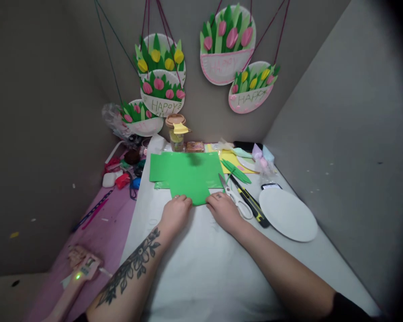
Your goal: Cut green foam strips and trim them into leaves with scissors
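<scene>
A piece of green paper (189,190) lies on the white table cover, its near edge between my hands. My left hand (177,212) is closed, with its fingers pinching the paper's left near corner. At the right near corner, my right hand (222,209) grips the same piece. The near edge looks curled or folded over. Behind it, a wider green sheet (159,167) lies flat. White-handled scissors (237,201) rest just right of my right hand, beside a black and yellow box cutter (250,201). Cut green paper leaves (237,171) lie behind them.
A white paper plate (289,214) is at the right. A lidded cup (177,134) stands at the back. Paper-plate flower baskets (226,67) hang on the wall. Clutter and a white case (110,179) fill the left back; a pink glue gun (77,277) sits at the left front.
</scene>
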Demonstrator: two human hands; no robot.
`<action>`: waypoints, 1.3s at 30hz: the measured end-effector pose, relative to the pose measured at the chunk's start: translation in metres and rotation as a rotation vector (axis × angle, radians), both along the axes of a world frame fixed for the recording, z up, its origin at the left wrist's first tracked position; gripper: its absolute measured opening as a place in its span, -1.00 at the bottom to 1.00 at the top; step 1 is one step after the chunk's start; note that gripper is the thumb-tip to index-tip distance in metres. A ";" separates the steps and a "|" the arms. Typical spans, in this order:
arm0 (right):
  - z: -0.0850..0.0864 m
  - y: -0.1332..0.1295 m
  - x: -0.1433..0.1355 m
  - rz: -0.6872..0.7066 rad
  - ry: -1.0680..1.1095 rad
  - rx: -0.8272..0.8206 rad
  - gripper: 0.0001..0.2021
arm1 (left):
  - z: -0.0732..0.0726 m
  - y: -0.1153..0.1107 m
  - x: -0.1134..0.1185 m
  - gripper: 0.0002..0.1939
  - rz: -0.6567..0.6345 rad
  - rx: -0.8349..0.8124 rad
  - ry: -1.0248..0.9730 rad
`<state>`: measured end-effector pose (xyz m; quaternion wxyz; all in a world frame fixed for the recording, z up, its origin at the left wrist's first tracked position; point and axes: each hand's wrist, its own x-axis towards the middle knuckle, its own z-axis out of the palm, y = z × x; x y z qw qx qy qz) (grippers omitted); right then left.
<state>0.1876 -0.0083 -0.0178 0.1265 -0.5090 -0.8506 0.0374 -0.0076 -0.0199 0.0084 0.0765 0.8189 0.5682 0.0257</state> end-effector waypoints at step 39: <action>-0.002 0.025 -0.007 -0.033 0.000 -0.112 -0.87 | -0.011 0.017 -0.013 -0.79 0.031 0.004 -0.062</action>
